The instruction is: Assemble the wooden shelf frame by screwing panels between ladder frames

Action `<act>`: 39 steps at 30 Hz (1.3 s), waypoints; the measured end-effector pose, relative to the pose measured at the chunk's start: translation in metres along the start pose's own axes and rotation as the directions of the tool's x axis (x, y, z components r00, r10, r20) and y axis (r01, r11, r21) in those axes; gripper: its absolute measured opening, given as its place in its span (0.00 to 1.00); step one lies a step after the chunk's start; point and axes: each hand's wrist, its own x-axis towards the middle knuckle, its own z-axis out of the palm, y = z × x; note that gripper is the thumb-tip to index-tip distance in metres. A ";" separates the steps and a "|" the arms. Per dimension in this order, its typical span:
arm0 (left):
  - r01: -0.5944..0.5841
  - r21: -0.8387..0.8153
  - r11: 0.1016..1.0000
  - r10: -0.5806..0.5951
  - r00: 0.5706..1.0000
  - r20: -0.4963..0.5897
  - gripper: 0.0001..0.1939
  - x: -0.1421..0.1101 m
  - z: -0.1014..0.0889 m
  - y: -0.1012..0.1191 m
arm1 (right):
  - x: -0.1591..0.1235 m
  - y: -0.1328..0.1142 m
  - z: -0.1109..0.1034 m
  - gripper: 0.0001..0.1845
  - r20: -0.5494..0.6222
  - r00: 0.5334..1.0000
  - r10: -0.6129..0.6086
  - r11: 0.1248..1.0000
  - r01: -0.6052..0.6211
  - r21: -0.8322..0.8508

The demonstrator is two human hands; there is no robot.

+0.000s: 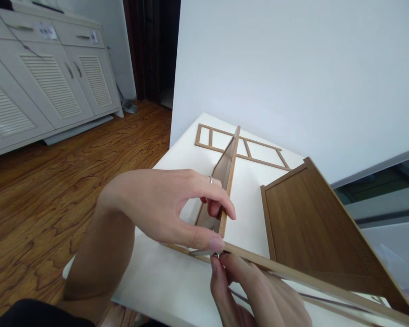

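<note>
My left hand (177,204), with a ring on one finger, grips the near end of an upright wooden panel (232,168). Its fingers go over the panel's top edge, and the thumb presses by the corner where a long wooden rail (286,270) meets it. Just below that thumb, my right hand (259,290) pinches a small shiny metal fastener (216,255), mostly hidden by the fingertips. A larger brown wooden panel (313,227) stands tilted at the right, joined to the rail's far end.
Everything sits on a white table (150,277) against a pale wall (293,68). A flat wooden frame with crossbars (248,150) lies at the back. On the left are a wood-grain floor (54,190) and a white louvered cabinet (51,81).
</note>
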 end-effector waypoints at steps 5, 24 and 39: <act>-0.047 0.035 0.998 0.048 0.999 -0.012 0.17 0.001 0.002 -0.001 | 0.000 0.004 -0.001 0.03 0.004 0.999 -0.050 0.998 0.049 0.029; -0.048 0.028 0.998 0.048 0.999 -0.018 0.15 0.002 0.000 0.001 | -0.002 0.002 0.001 0.07 -0.003 1.000 -0.019 0.999 0.019 0.026; -0.027 0.015 1.000 0.027 0.999 -0.031 0.13 0.003 0.002 0.001 | 0.000 0.001 -0.001 0.10 -0.007 1.000 -0.025 1.000 0.025 0.012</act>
